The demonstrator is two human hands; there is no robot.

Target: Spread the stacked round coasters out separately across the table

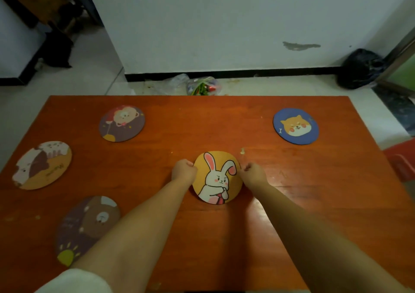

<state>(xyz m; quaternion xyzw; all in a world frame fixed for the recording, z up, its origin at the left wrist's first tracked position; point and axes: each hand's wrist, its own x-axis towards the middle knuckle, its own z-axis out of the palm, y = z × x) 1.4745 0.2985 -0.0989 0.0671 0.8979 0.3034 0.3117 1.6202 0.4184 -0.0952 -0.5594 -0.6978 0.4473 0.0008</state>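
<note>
Round orange rabbit-print coaster (217,177), frame centre: your left hand (183,170) and right hand (253,173) pinched its opposite edges; ideally you kept it level, clear of the blue dog-print coaster (296,126).

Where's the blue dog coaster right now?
In the head view, the round blue coaster with the orange dog lies flat at the far right of the orange wooden table, apart from the others.

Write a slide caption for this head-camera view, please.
Both hands, left hand and right hand, grip the rabbit coaster; four other coasters lie apart on the table.
</note>
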